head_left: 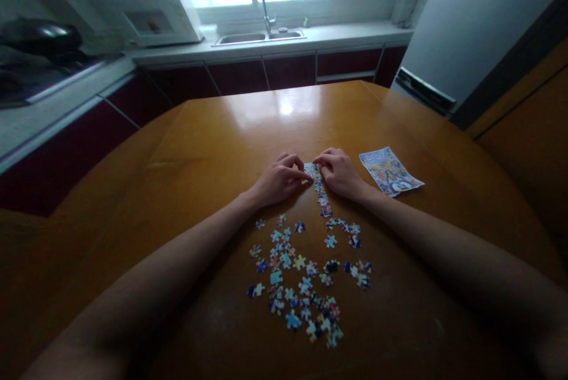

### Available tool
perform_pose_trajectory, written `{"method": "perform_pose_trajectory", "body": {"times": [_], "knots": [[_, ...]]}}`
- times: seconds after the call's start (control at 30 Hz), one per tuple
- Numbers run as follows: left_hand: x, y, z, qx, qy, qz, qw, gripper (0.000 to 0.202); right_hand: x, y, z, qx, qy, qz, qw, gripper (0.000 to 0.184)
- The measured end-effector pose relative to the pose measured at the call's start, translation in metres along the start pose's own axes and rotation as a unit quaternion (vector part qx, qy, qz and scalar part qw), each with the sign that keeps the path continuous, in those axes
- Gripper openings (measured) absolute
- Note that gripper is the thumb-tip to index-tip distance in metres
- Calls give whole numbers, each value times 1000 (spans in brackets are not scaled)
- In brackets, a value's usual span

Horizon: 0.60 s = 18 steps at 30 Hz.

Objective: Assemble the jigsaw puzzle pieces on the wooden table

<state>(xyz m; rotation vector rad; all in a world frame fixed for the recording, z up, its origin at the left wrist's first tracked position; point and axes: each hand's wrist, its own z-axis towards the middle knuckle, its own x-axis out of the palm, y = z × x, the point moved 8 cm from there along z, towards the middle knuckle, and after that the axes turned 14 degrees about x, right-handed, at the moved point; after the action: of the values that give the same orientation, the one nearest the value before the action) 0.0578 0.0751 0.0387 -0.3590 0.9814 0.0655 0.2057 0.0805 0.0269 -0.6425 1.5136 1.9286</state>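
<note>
A narrow strip of joined jigsaw puzzle pieces [320,190] lies flat on the wooden table, running from between my hands towards me. My left hand [279,180] is at the strip's left edge, fingers curled and thumb and fingertips closed on its far part. On the other side, my right hand [339,171] has bent fingers gripping the far right edge of the strip. The exact piece under each fingertip is too small to make out. Closer to me, many loose puzzle pieces [293,321] lie scattered in light blue, dark blue, yellow and white.
A colourful printed picture sheet [390,171] lies beyond my right forearm. The wooden table [199,143] has rounded sides. Behind it stand a counter with a sink [242,38] and tap, a white microwave [153,20], a dark pan [42,36] and a grey fridge [470,25].
</note>
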Motion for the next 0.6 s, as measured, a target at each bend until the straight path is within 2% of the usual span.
{"method": "perform_pose_trajectory", "body": {"times": [0.2, 0.47, 0.6], "knots": [[2, 0, 0, 3, 9, 3, 1000, 22, 0, -1, 1, -2, -2, -1, 1000, 24], [0, 1, 0, -2, -9, -4, 1000, 23, -1, -1, 0, -4, -8, 4, 1000, 23], [-4, 2, 0, -12, -34, 2, 999, 30, -1, 0, 0, 0, 1, 4, 1000, 24]]}}
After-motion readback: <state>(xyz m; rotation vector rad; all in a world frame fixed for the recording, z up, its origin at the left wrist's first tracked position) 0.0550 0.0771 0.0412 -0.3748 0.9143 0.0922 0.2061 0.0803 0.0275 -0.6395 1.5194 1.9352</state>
